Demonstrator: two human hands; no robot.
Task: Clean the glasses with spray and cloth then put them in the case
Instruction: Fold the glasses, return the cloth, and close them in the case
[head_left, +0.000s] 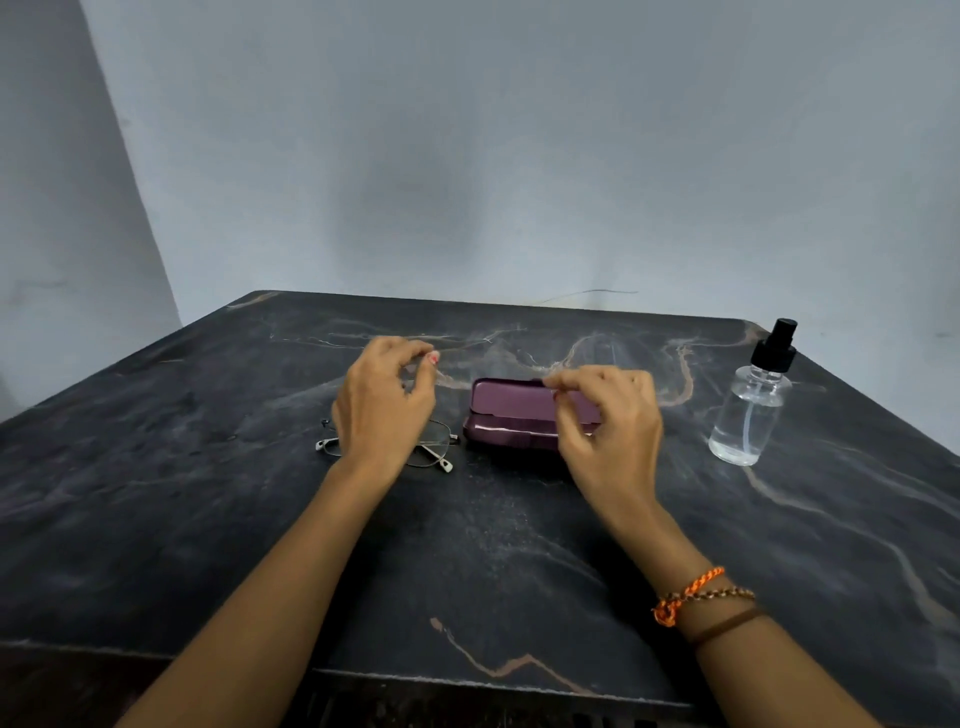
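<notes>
- The glasses (434, 446) are thin, with a dull metal wire frame and clear, roughly squared lenses; they lie flat on the table (208, 493) just to the left of the case (511, 418), not touching it as far as the view shows.
- Their pale temple tips point toward the person, one showing at the left and one at the near right of the frame; the middle of the glasses is hidden behind the left hand (382, 402).
- The case is a purple, oblong hard shell, standing open with its lid tilted up at the far side; a pale strip shows along its inner near edge, but whether that is a cloth cannot be told.
- The left hand hovers over the glasses, left of the case, fingers curled loosely with thumb and forefinger drawn close together; it grips nothing that can be seen.
- The right hand (605, 415) hangs over the right end of the case, covering that part; its fingertips are bunched near the lid's edge, and whether they pinch the lid or only touch it cannot be told.
- The right wrist carries an orange braided thread (685, 595), a bead string and a brown band.
- A clear spray bottle (748, 405) with a black pump top stands upright well to the right of the case, some liquid inside it.
- The table is dark stone with tan veins; a plain grey wall (519, 156) rises beyond the case.
</notes>
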